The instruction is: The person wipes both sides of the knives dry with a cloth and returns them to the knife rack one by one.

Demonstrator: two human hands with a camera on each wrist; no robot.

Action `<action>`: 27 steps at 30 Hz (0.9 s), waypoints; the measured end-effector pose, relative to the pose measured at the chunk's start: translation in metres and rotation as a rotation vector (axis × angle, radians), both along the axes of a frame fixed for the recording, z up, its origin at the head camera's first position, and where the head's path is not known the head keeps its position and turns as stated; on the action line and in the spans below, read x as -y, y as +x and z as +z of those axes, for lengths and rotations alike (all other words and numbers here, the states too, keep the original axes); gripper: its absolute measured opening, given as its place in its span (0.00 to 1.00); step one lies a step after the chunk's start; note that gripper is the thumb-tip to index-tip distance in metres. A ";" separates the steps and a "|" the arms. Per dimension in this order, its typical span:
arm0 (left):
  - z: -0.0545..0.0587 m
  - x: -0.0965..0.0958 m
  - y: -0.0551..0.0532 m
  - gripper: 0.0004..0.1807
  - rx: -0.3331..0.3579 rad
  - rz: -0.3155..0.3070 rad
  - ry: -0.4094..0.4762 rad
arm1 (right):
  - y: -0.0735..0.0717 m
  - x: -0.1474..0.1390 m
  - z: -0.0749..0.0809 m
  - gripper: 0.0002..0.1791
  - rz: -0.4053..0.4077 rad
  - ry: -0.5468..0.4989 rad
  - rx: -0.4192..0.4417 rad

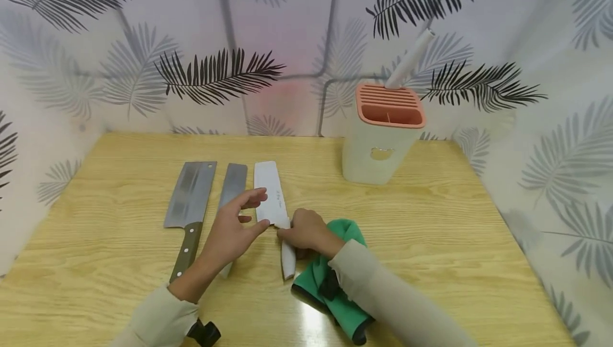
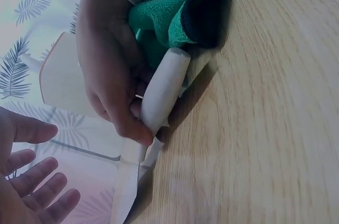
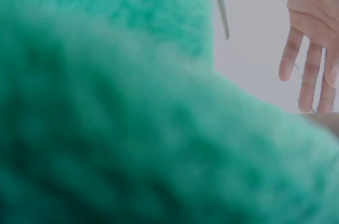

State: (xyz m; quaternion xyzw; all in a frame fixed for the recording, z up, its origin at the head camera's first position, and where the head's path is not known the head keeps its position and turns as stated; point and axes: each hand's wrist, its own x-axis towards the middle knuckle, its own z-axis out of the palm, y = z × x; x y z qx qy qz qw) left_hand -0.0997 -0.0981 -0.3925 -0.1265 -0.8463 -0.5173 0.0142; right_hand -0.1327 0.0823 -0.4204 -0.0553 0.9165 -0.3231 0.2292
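Observation:
On the table lies a white knife (image 1: 271, 192), its broad blade pointing away from me. My right hand (image 1: 306, 230) grips the knife by its pale handle (image 1: 288, 259), close to the blade. In the left wrist view, the thumb lies along the neck of the handle (image 2: 165, 83). A green cloth (image 1: 351, 230) with dark edging is bunched under my right wrist, and it fills most of the right wrist view. My left hand (image 1: 232, 232) is held above a second knife (image 1: 233, 179), fingers spread and relaxed, holding nothing. That knife's handle is mostly hidden behind the hand.
A cleaver (image 1: 191, 192) with a dark riveted handle lies at the left, beside my left forearm. Toward the back right stands a pale knife block (image 1: 366, 155) with an orange slotted top, and a white handle (image 1: 410, 59) sticks up from it. Leaf-patterned fabric surrounds the wooden table (image 1: 431, 262).

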 end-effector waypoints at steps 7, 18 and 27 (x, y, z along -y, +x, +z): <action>0.001 0.001 0.001 0.29 0.004 0.009 -0.003 | -0.002 -0.013 0.006 0.16 -0.019 -0.158 0.110; -0.002 0.001 0.002 0.25 0.042 -0.013 0.014 | 0.004 -0.029 0.021 0.17 -0.081 -0.249 0.099; -0.005 -0.004 0.003 0.25 0.144 -0.155 0.018 | 0.004 -0.041 0.039 0.17 -0.075 -0.305 0.040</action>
